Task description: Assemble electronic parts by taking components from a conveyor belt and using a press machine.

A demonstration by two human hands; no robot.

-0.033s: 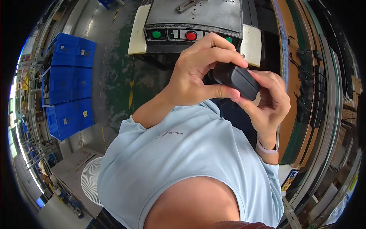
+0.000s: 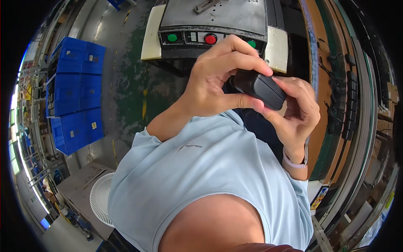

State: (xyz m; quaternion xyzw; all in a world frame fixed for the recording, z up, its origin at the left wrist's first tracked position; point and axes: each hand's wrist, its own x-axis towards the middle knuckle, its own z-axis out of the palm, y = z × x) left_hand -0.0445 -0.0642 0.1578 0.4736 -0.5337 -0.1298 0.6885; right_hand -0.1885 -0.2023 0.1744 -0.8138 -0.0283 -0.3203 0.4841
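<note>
Between my two hands, in front of my chest, is a black power adapter (image 2: 265, 90) with a smooth, rounded-edge casing and a seam along its side. My left hand (image 2: 213, 79) grips it from the left, with fingers over the top and the thumb along the lower side. From the right, my right hand (image 2: 299, 105) pinches the other end between thumb and fingers. The fingers partly cover the casing, and its underside is hidden.
Ahead stands a machine with a metal plate (image 2: 239, 19), a red button (image 2: 210, 38) and green buttons (image 2: 172, 37). Blue bins (image 2: 79, 94) are stacked at left. On the right, a conveyor line (image 2: 321, 138) carries several black adapters (image 2: 351, 105) with cables. A white fan (image 2: 100, 197) stands lower left.
</note>
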